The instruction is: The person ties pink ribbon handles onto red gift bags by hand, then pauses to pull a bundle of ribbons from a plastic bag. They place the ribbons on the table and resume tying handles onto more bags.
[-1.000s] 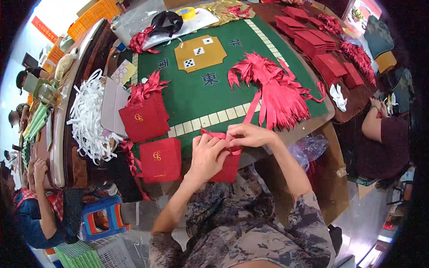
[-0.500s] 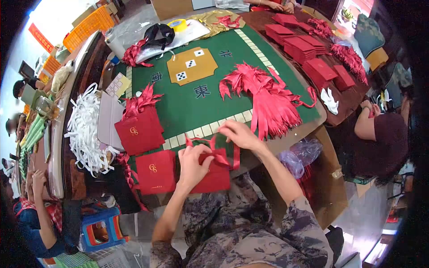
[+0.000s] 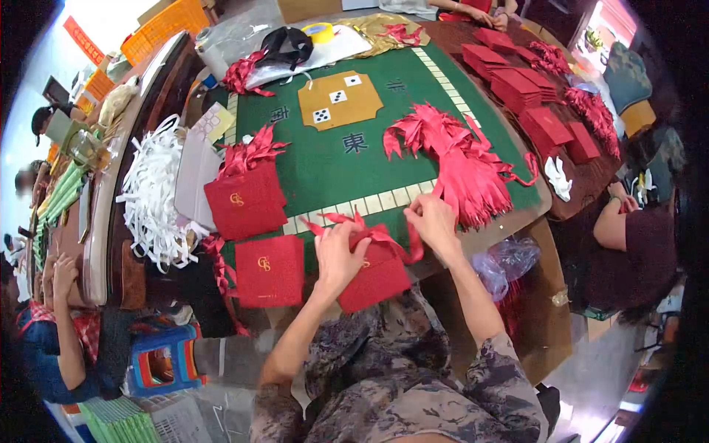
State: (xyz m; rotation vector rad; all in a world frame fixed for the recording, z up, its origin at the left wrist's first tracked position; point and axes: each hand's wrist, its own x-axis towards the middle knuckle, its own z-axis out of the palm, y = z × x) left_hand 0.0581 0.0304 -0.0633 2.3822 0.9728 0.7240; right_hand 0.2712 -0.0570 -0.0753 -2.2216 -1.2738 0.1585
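A red paper bag (image 3: 380,277) with gold lettering lies tilted at the table's front edge. My left hand (image 3: 341,255) pinches a red ribbon (image 3: 380,232) against the bag's top edge, its fingertips covering part of the lettering. To the right, my right hand (image 3: 434,225) is closed on the ribbon's other end, which loops down between the hands. Just left of my left hand lies a flat red bag (image 3: 269,275). Behind that, a stack of red bags (image 3: 247,203) has ribbon ends sticking out at its top.
A heap of red ribbons (image 3: 473,177) lies on the green table mat (image 3: 325,173). White strips (image 3: 156,196) are piled at left. Stacked red envelopes or bags (image 3: 521,88) stand at back right. A co-worker's arm (image 3: 613,221) is at right; another person's hands (image 3: 65,275) are at left.
My view has shifted, so the table sits farther right and higher. My right hand has drawn the ribbon end outward; the bag has turned slightly under my left hand.
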